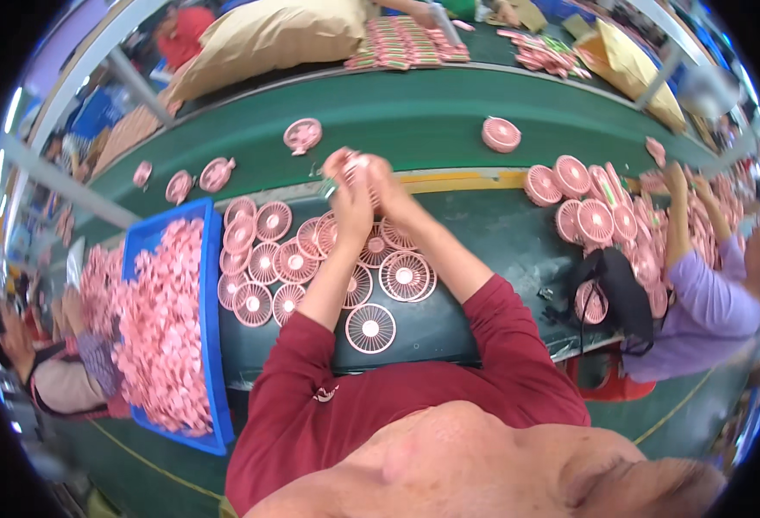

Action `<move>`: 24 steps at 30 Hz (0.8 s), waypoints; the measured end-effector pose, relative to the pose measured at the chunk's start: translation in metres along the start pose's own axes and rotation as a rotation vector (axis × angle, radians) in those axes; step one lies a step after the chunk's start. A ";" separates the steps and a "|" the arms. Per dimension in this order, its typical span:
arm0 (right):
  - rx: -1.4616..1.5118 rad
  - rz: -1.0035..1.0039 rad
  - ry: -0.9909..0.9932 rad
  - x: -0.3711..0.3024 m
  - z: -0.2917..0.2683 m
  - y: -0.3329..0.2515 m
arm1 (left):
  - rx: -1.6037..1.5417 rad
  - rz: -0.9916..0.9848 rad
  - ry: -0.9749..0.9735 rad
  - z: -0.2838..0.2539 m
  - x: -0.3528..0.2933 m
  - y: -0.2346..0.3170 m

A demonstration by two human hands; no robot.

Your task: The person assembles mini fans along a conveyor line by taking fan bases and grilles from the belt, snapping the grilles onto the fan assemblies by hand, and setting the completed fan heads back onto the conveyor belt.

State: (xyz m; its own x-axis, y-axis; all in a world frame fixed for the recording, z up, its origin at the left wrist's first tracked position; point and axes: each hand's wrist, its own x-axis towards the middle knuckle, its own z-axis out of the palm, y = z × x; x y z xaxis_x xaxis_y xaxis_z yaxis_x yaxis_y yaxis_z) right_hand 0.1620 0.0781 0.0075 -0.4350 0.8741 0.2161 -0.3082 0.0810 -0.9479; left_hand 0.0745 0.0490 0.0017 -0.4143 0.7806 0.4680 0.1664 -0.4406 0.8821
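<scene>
My left hand and my right hand are together over the near edge of the green belt. Both have their fingers closed around a pink fan head, mostly hidden by the hands. A small green and white piece shows at the left hand's fingers, somewhat blurred. Below my forearms, round pink fan grilles lie flat on the dark green table, some overlapping.
A blue bin heaped with small pink parts stands at left. Pink fan heads sit spaced along the green conveyor belt. At right, a person in purple works beside piled fan parts and a black bag.
</scene>
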 end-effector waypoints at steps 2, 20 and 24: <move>-0.338 -0.147 0.085 0.028 -0.046 0.010 | 0.261 0.023 -0.161 0.006 0.020 -0.014; -1.203 -0.175 -0.376 -0.068 -0.082 -0.005 | 1.316 0.034 -0.697 -0.037 0.174 -0.102; -1.155 -0.187 -0.348 -0.061 -0.083 -0.001 | 1.418 0.052 -0.605 -0.048 0.185 -0.107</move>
State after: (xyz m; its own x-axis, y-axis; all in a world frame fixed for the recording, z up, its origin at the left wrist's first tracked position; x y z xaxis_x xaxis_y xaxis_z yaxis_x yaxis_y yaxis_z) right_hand 0.2593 0.0641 -0.0237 -0.7228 0.6424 0.2548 0.4654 0.7250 -0.5078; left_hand -0.0628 0.2193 -0.0085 -0.0267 0.9897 0.1408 0.9994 0.0235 0.0245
